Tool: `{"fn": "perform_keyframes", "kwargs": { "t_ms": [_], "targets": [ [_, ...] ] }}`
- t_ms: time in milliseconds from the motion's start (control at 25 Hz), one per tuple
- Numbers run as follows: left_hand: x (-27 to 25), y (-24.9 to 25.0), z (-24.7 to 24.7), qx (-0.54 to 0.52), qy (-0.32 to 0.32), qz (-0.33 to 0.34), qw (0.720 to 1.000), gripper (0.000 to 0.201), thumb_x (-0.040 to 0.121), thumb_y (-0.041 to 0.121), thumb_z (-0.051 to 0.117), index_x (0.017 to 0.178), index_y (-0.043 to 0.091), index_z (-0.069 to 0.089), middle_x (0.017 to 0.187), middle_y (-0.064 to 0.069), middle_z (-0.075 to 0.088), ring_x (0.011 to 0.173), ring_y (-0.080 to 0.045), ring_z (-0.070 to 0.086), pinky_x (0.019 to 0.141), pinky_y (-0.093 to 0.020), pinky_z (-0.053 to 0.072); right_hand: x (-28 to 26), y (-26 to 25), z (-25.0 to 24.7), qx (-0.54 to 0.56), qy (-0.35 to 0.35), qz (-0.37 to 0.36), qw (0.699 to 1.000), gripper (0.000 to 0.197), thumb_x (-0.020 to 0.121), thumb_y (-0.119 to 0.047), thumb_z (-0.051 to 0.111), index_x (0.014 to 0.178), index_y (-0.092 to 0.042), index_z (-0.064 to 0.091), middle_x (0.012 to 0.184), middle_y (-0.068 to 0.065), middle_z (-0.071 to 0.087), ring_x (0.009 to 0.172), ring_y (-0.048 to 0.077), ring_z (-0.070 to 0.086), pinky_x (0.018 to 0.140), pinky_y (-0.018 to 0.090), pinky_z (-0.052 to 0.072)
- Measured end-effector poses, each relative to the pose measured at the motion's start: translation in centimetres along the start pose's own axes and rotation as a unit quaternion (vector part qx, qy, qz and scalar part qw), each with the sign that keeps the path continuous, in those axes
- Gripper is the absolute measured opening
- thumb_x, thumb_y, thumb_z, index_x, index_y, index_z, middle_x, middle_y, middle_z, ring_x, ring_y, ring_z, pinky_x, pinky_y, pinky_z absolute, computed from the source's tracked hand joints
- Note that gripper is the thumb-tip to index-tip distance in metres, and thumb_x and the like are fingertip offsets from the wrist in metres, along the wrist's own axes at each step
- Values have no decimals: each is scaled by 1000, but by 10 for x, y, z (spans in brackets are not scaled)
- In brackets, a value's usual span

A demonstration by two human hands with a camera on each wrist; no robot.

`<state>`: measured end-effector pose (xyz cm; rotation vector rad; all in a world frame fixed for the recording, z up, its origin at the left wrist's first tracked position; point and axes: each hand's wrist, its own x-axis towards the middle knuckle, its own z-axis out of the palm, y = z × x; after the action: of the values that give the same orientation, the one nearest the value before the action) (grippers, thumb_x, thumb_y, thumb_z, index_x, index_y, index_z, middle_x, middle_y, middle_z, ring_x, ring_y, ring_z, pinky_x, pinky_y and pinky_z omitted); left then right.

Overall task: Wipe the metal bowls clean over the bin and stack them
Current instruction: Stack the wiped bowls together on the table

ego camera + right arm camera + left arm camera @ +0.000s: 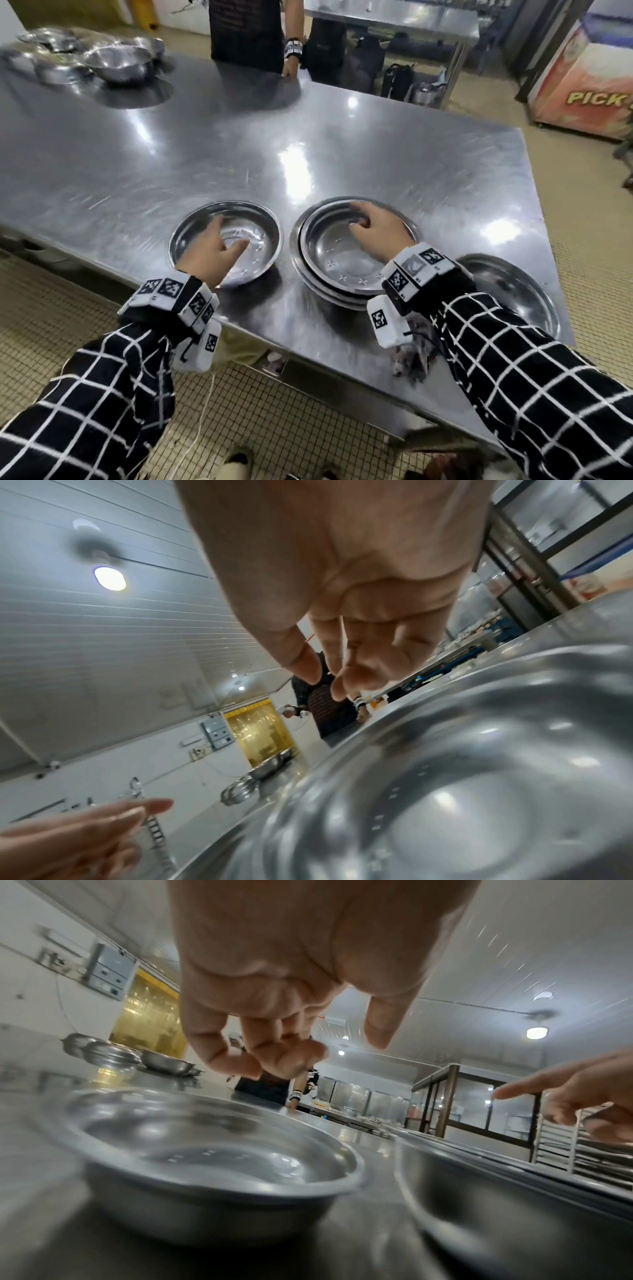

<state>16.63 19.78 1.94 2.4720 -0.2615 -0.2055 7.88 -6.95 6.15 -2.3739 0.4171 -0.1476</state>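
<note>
Three views: one from the head, one from each wrist.

The head camera looks forward and down from above the near edge of the table [308, 144], taking in both forearms. The left wrist camera sits low, just above the tabletop, very near the single bowl [192, 1150], facing the far side past the left hand [291, 974]. The right wrist camera is tilted, close over the stack [462, 777], looking far and left under the right hand [342, 588]. All three share both hands, the far bowls [102, 58] and the standing person [246, 31].
</note>
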Motion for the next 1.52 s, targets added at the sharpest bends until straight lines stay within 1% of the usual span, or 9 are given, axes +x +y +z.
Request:
{"fn": "perform_keyframes", "kwargs": {
  "t_ms": [80,280,480,640,760,1000,1120,1280,1520],
  "targets": [
    [4,-35,-23,29,5,-44,999,69,89,44,56,146,14,27,129,-25,45,118,-39,48,97,-43,38,9,-34,28,9,-31,1,999,45,90,-19,48,135,-24,48,99,-2,58,76,11,55,66,15,46],
    [33,-104,-58,70,-59,-133,987,87,81,57,60,148,17,22,144,-20,30,125,-39,44,104,-45,35,39,-98,112,-32,-105,65,992,47,88,-25,49,132,-12,46,120,10,58,102,29,59,88,39,50],
    [56,-131,-58,-27,-180,-114,977,72,78,48,68,134,14,39,110,-14,66,95,-29,67,80,-34,52,44,-110,154,-189,-98,99,972,35,94,-23,47,122,-2,55,124,17,56,114,34,53,87,37,43],
    [61,-139,-62,-112,-154,-77,979,23,87,12,63,106,8,52,75,-10,66,59,-15,67,53,-22,48,48,-106,168,-208,-91,107,968,30,92,-14,49,119,-2,55,119,18,58,110,36,55,87,39,44],
    [69,-140,-76,-151,-102,-31,983,20,88,7,59,105,13,50,68,-4,61,51,-10,60,49,-19,44,51,-107,170,-193,-85,94,973,24,90,-8,50,112,-4,56,107,12,64,96,30,61,75,31,45],
    [95,-86,-94,-216,-92,83,968,31,88,6,59,117,4,48,68,-2,58,57,-17,51,54,-23,40,27,-99,119,68,91,118,986,41,84,-5,56,122,-18,51,93,1,60,86,19,57,78,28,43],
    [97,-42,-76,-253,-135,143,947,51,72,36,68,114,11,53,72,-8,61,63,-22,52,60,-31,41,-4,-82,75,170,172,115,963,37,84,-3,57,113,-25,53,84,-6,62,75,16,59,76,39,52],
    [100,8,-25,-217,-182,189,940,58,66,50,68,114,18,58,86,-16,69,80,-32,64,79,-46,49,-40,-47,32,176,246,167,938,41,87,-6,54,120,-31,50,78,-8,56,62,14,53,60,35,49],
    [94,61,19,-52,-201,227,952,39,86,33,64,119,15,55,94,-2,68,88,-20,62,79,-33,48,-61,-1,13,40,241,224,944,38,90,-12,52,128,-16,46,85,2,60,77,22,59,70,33,48]
  ]
}}
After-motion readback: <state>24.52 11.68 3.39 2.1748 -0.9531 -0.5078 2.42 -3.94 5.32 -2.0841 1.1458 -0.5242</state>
